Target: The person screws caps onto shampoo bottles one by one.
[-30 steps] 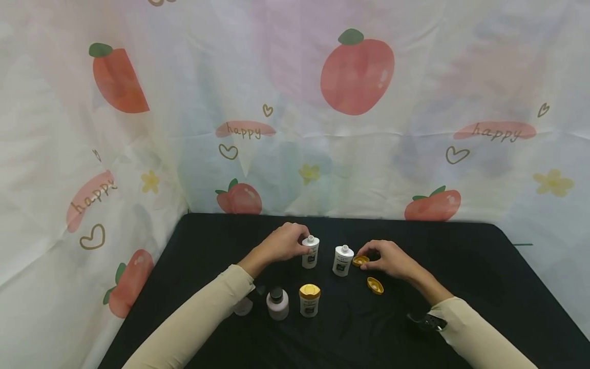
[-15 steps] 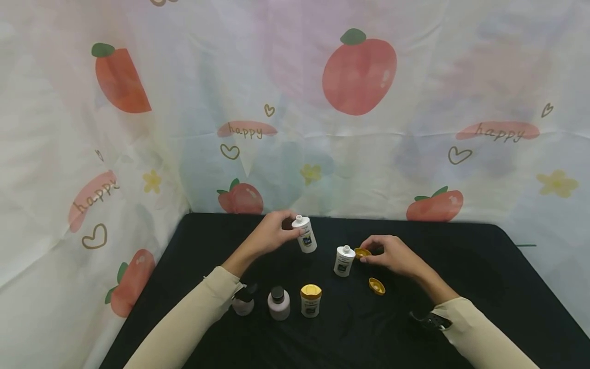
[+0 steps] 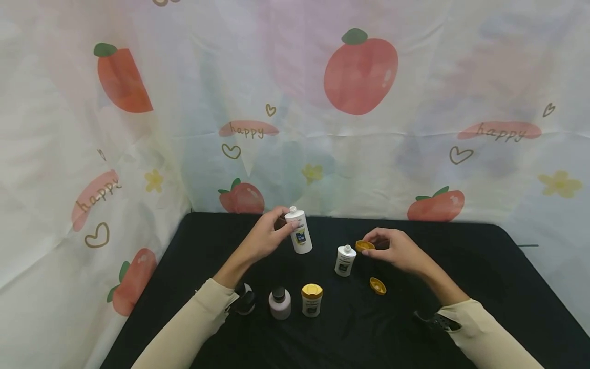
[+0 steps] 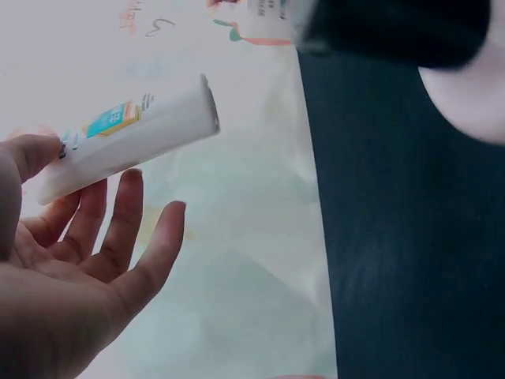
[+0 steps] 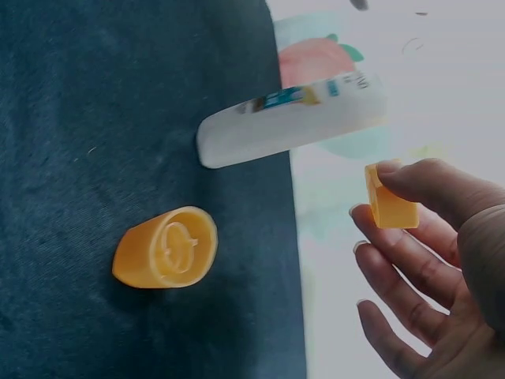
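1. The slim bottles (image 3: 302, 241) are white, with blue and yellow labels (image 4: 113, 119).
2. The loose caps (image 5: 142, 260) are orangey yellow.
3. The counter (image 3: 355, 338) is black.
4. The wall cloth (image 3: 207, 66) has red fruits (image 3: 361, 77), green leaves (image 3: 354, 36) and yellow flowers (image 3: 313, 174).

a pale curtain (image 3: 392, 177) w/ red fruit (image 3: 360, 77), yel. flowers (image 3: 313, 173), hearts (image 3: 231, 151) & "happy" (image 3: 249, 129) in script hung behind the blk table (image 3: 442, 256). on it, l. of ctr, a pinkish btl (image 3: 279, 308) stood upright, blk cap (image 3: 278, 293) on.

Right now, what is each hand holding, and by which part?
The left hand grips an uncapped white bottle by its upper body; the right hand pinches a yellow cap by its sides.
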Available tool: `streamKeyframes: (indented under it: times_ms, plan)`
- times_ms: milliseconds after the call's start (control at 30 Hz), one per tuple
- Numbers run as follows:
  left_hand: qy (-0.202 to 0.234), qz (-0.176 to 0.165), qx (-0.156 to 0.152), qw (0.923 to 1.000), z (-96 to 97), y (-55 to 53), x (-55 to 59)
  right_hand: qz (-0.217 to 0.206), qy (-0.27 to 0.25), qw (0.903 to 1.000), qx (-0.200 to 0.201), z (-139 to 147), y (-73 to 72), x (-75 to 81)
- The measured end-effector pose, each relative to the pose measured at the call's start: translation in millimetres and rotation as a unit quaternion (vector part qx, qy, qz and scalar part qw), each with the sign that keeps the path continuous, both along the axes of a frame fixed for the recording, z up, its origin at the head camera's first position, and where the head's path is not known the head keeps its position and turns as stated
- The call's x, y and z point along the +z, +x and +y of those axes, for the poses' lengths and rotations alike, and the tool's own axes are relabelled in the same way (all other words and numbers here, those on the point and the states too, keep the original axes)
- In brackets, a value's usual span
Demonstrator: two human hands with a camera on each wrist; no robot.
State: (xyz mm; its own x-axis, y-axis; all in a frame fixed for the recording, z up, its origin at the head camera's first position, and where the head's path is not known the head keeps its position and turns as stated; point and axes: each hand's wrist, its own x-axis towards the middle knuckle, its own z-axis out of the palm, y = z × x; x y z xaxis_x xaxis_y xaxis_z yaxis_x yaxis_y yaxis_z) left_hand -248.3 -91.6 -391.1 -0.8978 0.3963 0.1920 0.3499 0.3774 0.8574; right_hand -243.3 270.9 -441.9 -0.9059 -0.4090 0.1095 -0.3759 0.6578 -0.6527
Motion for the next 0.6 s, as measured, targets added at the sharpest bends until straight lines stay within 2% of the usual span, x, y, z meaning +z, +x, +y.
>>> streamKeyframes:
  times_ms: [100, 267, 500, 600]
  plan:
    - [0.041, -0.03, -0.028, 0.9983, 0.2, 4.4, 2.2, 0.008, -0.005, 0.9999, -0.003, -1.0, 2.2, 5.0]
    - [0.102, -0.09, -0.072, 0.9882, 1.7, 12.9, 3.9, 0.024, -0.008, 0.9997, -0.002, -1.5, 5.5, 10.4]
    - [0.109, -0.108, -0.087, 0.9843, 3.0, 21.7, 2.8, 0.041, -0.016, 0.9989, -0.015, -3.9, 8.4, 17.4]
    - [0.116, -0.109, -0.081, 0.9839, 3.6, 24.5, 1.5, 0.043, -0.02, 0.9987, -0.02, -4.6, 8.8, 19.1]
